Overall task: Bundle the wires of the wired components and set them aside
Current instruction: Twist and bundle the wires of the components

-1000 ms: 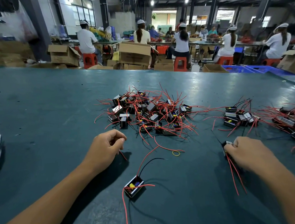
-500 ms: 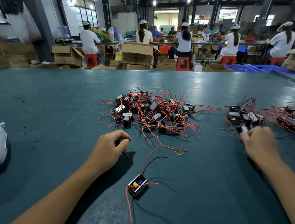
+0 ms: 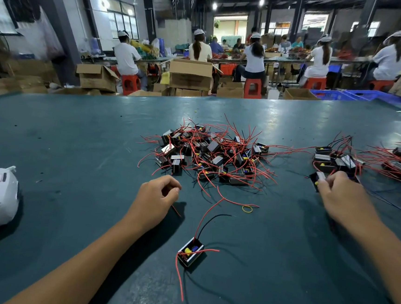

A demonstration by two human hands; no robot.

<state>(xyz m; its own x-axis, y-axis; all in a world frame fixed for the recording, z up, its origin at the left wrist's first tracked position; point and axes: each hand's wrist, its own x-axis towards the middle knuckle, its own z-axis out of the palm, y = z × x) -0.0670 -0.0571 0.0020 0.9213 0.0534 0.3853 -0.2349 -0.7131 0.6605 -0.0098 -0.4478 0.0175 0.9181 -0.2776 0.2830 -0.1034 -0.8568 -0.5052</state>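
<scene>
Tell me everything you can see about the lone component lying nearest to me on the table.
The lone component is a small black open-topped box with pale edges, showing yellow and blue parts inside. It lies flat on the green table, apart from the pile. Loose, unbundled wires leave it: red ones toward the pile, rightward and toward the viewer, plus one black. Neither hand touches it.

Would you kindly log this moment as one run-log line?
right hand: holds component by set-aside group | left hand: curled, red wire end beneath | loose component: near | rubber band: on table
</scene>
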